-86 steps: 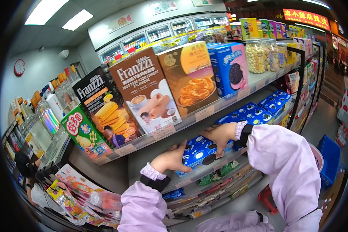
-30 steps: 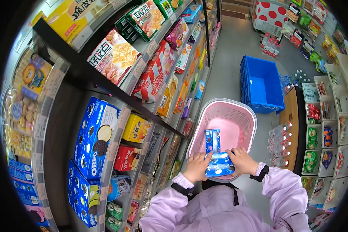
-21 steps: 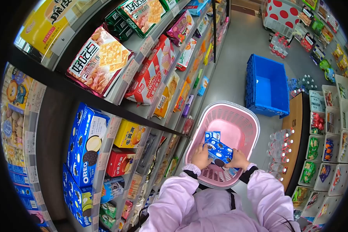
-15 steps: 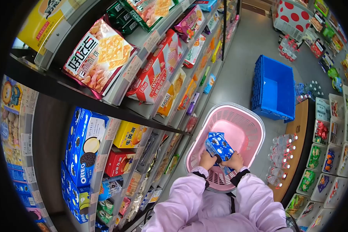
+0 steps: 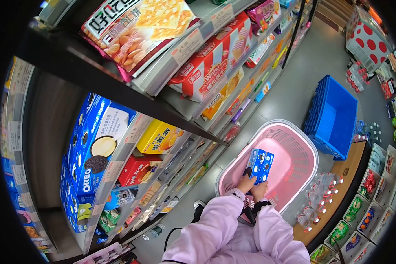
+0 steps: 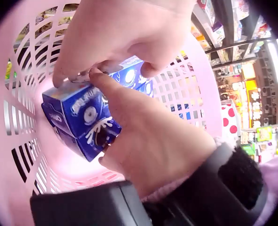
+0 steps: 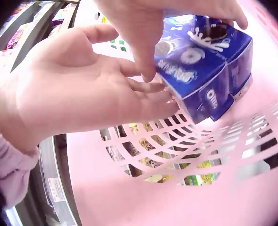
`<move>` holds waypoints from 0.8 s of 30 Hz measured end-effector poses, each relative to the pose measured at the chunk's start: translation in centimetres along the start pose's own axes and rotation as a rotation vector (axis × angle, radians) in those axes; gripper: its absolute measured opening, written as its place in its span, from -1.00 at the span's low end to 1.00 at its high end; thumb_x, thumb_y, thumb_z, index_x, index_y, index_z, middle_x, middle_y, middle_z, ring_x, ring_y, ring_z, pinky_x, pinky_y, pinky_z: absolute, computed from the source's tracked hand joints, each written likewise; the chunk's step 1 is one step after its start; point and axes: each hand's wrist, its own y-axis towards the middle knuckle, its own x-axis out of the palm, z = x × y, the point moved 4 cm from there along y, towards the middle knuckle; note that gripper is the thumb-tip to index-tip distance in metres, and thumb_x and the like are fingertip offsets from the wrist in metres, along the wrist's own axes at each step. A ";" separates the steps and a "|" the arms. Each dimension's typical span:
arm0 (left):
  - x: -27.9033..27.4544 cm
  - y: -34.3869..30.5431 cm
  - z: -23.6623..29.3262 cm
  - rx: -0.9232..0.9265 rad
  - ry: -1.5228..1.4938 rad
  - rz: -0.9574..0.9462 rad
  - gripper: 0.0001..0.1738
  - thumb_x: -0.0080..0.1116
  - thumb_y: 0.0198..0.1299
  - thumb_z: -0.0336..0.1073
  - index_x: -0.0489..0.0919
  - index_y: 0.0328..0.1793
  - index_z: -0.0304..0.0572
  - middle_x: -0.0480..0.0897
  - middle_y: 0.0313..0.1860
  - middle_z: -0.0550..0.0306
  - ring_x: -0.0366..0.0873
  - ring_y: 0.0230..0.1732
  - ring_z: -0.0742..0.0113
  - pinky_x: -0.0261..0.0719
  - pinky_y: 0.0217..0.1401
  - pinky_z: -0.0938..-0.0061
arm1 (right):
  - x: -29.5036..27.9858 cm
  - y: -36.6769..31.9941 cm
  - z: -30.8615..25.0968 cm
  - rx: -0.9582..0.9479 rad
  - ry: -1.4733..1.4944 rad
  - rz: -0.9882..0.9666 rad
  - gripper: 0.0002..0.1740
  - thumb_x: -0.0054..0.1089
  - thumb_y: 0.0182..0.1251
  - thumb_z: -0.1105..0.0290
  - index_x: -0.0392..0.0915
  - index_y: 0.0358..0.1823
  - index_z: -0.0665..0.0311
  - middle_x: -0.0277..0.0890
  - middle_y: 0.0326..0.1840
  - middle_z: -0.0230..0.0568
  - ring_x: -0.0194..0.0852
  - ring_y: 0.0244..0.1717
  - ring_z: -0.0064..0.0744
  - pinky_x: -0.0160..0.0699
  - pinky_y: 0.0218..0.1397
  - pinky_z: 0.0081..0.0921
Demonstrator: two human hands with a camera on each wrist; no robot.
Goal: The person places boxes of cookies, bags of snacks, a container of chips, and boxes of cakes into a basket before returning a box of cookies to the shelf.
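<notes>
Two blue boxes (image 5: 262, 165), with "Oreo" lettering on an end panel, lie side by side and touching inside a pink basket (image 5: 300, 165), close to its slotted wall. They look like thin printed card: probably light, fairly stiff along the edges, a little slick, and easily dented mid-panel, with brittle biscuits likely inside. The long side edges near the ends seem the best place to take hold, with spread fingers and modest pressure. The right hand (image 5: 259, 190) grips across them, thumb at one side and fingers over the far edge, while the left hand (image 5: 245, 184) has its fingers nearly straight, the tips touching the near end. Around the basket are black-framed shelving (image 5: 105, 81) with a larger Oreo carton (image 5: 94, 149), a blue crate (image 5: 336, 121) on the floor, and a cluster of clear bottles (image 5: 317, 193).
</notes>
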 end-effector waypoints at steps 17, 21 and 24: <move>-2.4 -4.4 -0.7 0.287 0.169 0.032 -0.37 0.10 0.00 -0.08 0.42 0.16 -0.35 0.54 -0.02 -0.36 0.51 0.05 -0.15 0.46 0.09 0.15 | -1.3 0.1 1.7 -0.261 0.179 -0.526 -0.43 0.33 0.00 0.44 0.40 0.09 0.42 0.52 -0.04 -0.11 0.48 -0.01 -0.31 0.44 0.10 -0.39; -5.3 -10.1 -0.2 0.607 0.259 0.017 -0.60 0.13 0.04 -0.16 0.52 -0.06 -0.29 0.60 -0.22 -0.26 0.57 -0.15 -0.16 0.51 -0.11 0.13 | -0.5 0.2 2.6 -0.432 0.028 -0.654 -0.57 0.25 0.06 0.38 0.52 -0.03 0.45 0.57 -0.12 -0.08 0.51 -0.07 -0.30 0.46 0.05 -0.40; -8.6 -15.4 -1.5 0.596 0.218 -0.114 -0.56 0.04 0.14 -0.25 0.44 0.12 -0.33 0.58 -0.14 -0.23 0.55 -0.09 -0.04 0.49 -0.02 0.24 | -2.1 -3.7 -0.1 -0.628 -0.079 -0.740 -0.58 0.23 0.08 0.40 0.51 -0.01 0.44 0.57 -0.11 -0.09 0.52 -0.09 -0.32 0.47 0.02 -0.43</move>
